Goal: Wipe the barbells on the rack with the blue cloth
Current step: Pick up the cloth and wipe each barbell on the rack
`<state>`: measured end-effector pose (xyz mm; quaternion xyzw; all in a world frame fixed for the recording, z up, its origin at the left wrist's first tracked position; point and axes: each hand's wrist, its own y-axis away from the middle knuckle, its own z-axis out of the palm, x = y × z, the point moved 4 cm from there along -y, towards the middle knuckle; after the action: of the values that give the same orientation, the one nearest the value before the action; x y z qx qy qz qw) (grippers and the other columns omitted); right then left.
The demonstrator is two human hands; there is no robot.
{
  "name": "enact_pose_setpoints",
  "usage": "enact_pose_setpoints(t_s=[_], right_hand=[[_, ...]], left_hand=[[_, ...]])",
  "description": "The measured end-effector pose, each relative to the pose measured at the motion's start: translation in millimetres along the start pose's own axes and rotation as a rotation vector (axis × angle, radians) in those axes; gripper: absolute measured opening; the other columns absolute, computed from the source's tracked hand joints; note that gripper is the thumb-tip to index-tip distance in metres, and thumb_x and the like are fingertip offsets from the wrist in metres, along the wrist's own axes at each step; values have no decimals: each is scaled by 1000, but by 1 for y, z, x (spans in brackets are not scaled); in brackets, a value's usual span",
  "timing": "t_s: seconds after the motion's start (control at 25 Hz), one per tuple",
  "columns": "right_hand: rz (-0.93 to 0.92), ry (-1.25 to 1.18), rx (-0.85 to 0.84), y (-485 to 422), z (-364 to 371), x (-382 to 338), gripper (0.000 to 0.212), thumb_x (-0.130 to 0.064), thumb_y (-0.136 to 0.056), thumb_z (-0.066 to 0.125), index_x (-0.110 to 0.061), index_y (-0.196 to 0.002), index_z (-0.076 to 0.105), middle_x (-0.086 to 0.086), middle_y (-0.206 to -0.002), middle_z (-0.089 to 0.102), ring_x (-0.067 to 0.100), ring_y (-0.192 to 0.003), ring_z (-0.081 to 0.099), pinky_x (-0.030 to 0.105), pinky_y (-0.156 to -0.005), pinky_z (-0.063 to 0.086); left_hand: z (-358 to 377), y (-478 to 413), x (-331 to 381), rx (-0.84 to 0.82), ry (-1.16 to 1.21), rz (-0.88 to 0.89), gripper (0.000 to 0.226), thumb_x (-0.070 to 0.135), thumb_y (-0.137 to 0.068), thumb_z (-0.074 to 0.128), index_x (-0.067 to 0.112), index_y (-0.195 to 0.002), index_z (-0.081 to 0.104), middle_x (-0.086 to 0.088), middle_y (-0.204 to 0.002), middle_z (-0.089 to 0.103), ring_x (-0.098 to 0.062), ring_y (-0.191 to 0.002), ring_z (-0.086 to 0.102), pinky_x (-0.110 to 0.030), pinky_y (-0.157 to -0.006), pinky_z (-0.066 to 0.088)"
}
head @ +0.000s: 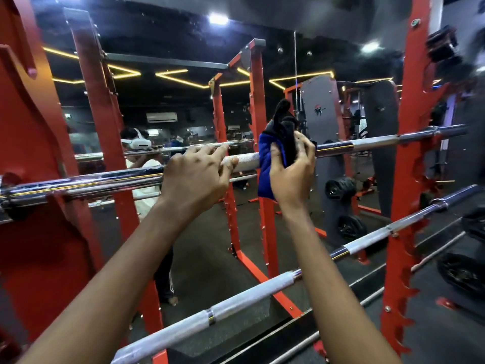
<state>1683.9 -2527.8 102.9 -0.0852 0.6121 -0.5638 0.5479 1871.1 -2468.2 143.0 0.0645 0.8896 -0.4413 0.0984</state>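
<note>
An upper chrome barbell point(105, 179) lies across the red rack's hooks at chest height. My left hand point(195, 177) holds it near the middle, fingers curled over the knurled section. Just to the right, my right hand point(294, 174) grips the blue cloth point(265, 166), which is wrapped over the bar and has a black part bunched above it. A lower barbell point(236, 303) runs diagonally below my forearms, resting on the rack further down.
Red rack uprights stand at the left point(31, 153) and right point(409, 179). A mirror behind the rack shows a person and more red frames. Black weight plates point(459, 274) sit at the right, low down. Thin bars lie near the floor.
</note>
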Motion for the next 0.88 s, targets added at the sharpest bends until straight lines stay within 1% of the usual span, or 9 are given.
enact_pose_setpoints(t_s=[0.08,0.16,0.28,0.44,0.52,0.64,0.72,0.8,0.88], right_hand=[[23,46,-47,-18,-2,3,52,-40,-92,62,-10,-135,59,4,-140,55,23,-131,52,46,-113,43],[-12,31,-131,-11,3,-5,59,-34,-90,60,-14,-143,45,2,-143,50,20,-134,47,46,-118,36],[-110,-110,-219,10,2,-13,62,-24,-83,54,-10,-140,34,6,-148,38,15,-136,40,33,-118,34],[-164,-44,-311,-7,-6,2,48,-15,-87,55,-8,-134,44,5,-152,36,12,-139,38,18,-115,36],[-116,6,-229,-29,-13,24,44,-25,-94,57,-6,-133,55,3,-151,41,14,-138,45,32,-115,43],[49,78,-143,-48,-19,42,66,-55,-89,51,-8,-134,62,-1,-151,46,17,-136,50,45,-115,42],[14,127,-168,-38,-12,30,63,-55,-89,52,-12,-134,61,1,-142,55,22,-132,51,50,-114,40],[-133,181,-164,-23,-6,16,50,-47,-91,57,-15,-128,61,2,-126,63,27,-121,55,55,-111,39],[-270,183,-173,-22,-7,16,40,-38,-93,60,-15,-125,61,0,-118,67,27,-113,57,55,-109,40]], left_hand=[[5,2,1,47,-22,29,56,56,-102,28,29,-144,53,-4,-136,64,-26,-118,62,-42,-85,54],[7,2,0,82,-26,36,56,57,-102,30,30,-144,54,-6,-137,63,-27,-120,62,-42,-85,54],[7,4,-1,129,-19,31,56,58,-101,32,29,-141,58,-8,-138,63,-28,-120,62,-43,-86,52],[6,2,0,94,-18,11,56,59,-101,33,28,-137,62,-8,-138,63,-29,-119,63,-43,-86,52],[5,3,2,64,-24,2,56,59,-100,32,29,-136,63,-7,-138,63,-29,-118,63,-43,-87,52],[-2,3,6,-34,-19,-72,58,55,-97,26,31,-136,62,-5,-141,60,-29,-124,57,-46,-98,46],[-3,-9,13,-112,40,-119,55,48,-97,25,30,-139,57,-8,-152,48,-30,-136,45,-48,-111,34],[-3,-24,31,-127,86,-41,56,39,-95,28,27,-143,53,-9,-157,42,-29,-140,41,-45,-115,30],[-1,-36,50,-114,163,75,51,33,-98,33,25,-145,50,-8,-149,51,-27,-133,49,-40,-101,40]])
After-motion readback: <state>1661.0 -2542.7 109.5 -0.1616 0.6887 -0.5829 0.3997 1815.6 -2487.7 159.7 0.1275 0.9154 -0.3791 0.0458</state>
